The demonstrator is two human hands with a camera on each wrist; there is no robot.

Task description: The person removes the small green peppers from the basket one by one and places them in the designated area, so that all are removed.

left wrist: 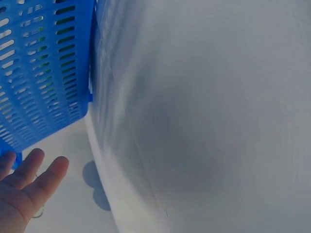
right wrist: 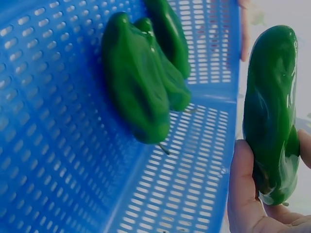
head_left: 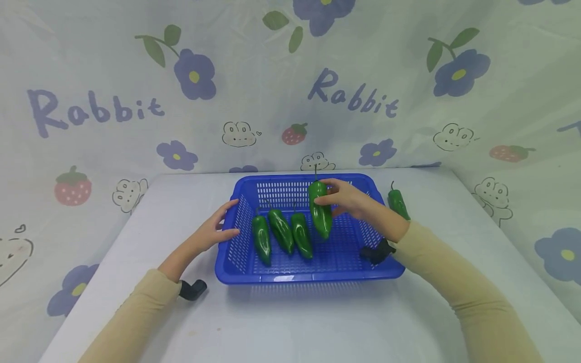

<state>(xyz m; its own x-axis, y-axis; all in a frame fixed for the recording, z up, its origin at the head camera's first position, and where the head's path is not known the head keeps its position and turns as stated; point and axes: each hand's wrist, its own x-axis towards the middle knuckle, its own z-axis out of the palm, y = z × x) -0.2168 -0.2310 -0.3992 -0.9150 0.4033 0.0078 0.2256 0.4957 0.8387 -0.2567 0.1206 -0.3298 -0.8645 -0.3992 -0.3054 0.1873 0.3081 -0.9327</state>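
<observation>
Beyond 12 o'clock you face a pale cloth backdrop [head_left: 254, 91] printed with purple flowers, strawberries, rabbit faces and the word "Rabbit". Below it spreads a white tabletop [head_left: 290, 333]. Near its middle, straight ahead of you, sits a rectangular blue plastic basket [head_left: 336, 277] with slotted walls.

Your tan left sleeve [head_left: 131, 307] comes in from 7 o'clock, your tan right sleeve [head_left: 467, 297] from 5. Your left hand [head_left: 212, 232] is at the basket's 9 o'clock rim, fingers and thumb spread apart; you cannot tell how firmly they press there. Your right hand [head_left: 348, 196] is over the basket toward 1 o'clock, pinching a long glossy green pepper [head_left: 323, 222] between thumb and fingers. You hold that pepper above the basket floor, its thin stem pointing to 12 o'clock.

Three more green peppers [head_left: 281, 232] lie side by side in the basket toward 9 o'clock. A loose green pepper [head_left: 397, 202] rests on the tabletop just beyond the 2 o'clock rim, partly hidden by your right arm.

At your left cuff you have a short black curved piece [head_left: 194, 290], around the basket's 8 o'clock.
</observation>
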